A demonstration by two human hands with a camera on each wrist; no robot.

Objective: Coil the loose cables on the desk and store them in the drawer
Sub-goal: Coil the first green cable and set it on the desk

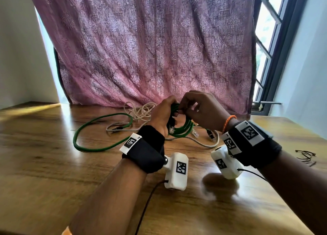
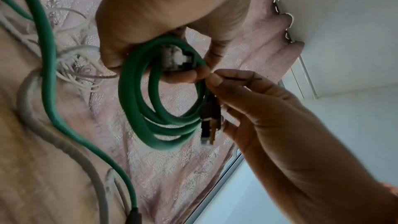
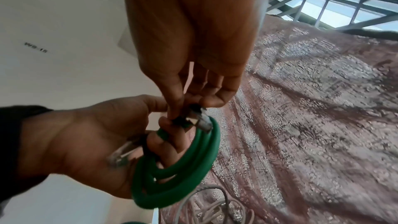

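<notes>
A green cable wound into a small coil (image 1: 183, 129) hangs above the wooden desk (image 1: 53, 164). My left hand (image 1: 163, 114) grips the top of the coil (image 2: 150, 111), and one clear plug (image 3: 121, 155) lies against its palm. My right hand (image 1: 198, 109) pinches the cable's other end, a black and metal plug (image 3: 194, 117), between thumb and fingers, right against the left fingers. That plug (image 2: 210, 117) hangs beside the coil in the left wrist view. No drawer is in view.
A second green cable (image 1: 88, 135) lies loose in a wide loop on the left of the desk. A thin white cable tangle (image 1: 141, 110) and a grey cable (image 1: 203, 143) lie behind and under the hands. A pink curtain (image 1: 150, 48) hangs at the back. Small black wires (image 1: 306, 156) lie at the right.
</notes>
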